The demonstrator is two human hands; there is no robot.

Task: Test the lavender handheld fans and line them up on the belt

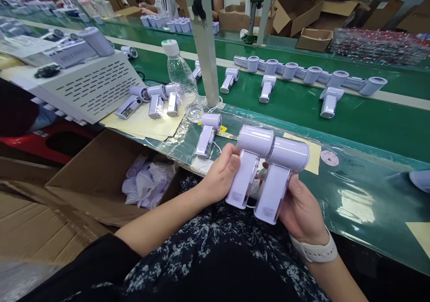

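Two lavender handheld fans are held side by side above my lap, round heads up and handles down. My left hand (223, 174) is closed round the handle of the left handheld fan (244, 172). Round the right handheld fan (277, 181), my right hand (302, 208) is closed at the handle, its fingers partly hidden behind it. The heads of the two fans touch or nearly touch. A further lavender fan (207, 136) lies on the table edge just beyond my left hand, with a white cable near it.
A clear bottle (184, 80) stands by a grey post (203, 46). More fans lie on the green conveyor (292, 100) and on yellow paper (141, 125). At left are a vented white box (90, 87) and a cardboard box (97, 172) holding plastic bags. Other people sit across.
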